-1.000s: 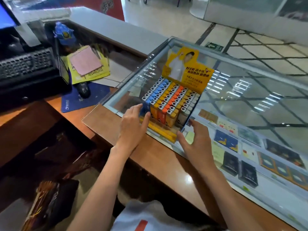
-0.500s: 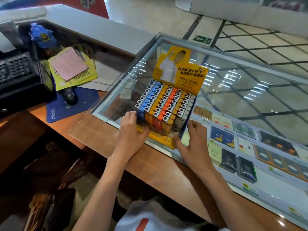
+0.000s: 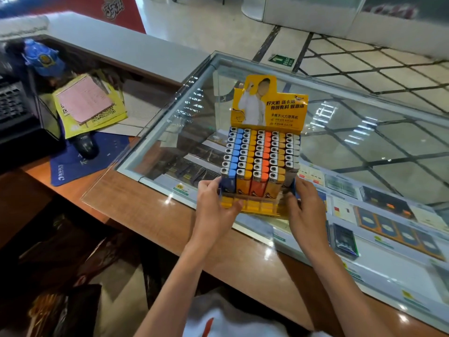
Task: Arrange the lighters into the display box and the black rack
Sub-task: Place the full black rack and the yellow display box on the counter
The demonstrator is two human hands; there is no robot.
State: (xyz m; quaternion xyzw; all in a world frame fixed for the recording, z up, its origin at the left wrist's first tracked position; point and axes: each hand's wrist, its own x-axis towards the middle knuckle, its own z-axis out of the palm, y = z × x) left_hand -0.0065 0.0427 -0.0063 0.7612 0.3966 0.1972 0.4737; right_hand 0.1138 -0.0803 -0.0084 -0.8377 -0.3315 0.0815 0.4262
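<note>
- Head view: yellow cardboard display box (image 3: 267,105), packed w/ upright blue, yellow, orange lighters (image 3: 261,154), at front edge of glass counter (image 3: 364,132).
- L hand (image 3: 213,205) grips box's front-left corner, R hand (image 3: 303,205) its front-right corner, fingers curled.
- Far left: black mouse (image 3: 85,144) on blue mat (image 3: 73,169).

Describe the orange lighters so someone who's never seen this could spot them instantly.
On the glass counter, near its front edge, is a yellow display box, packed in front-to-back columns of single colours. The orange lighters are the middle column, the only orange one, flanked by yellow columns.
</note>
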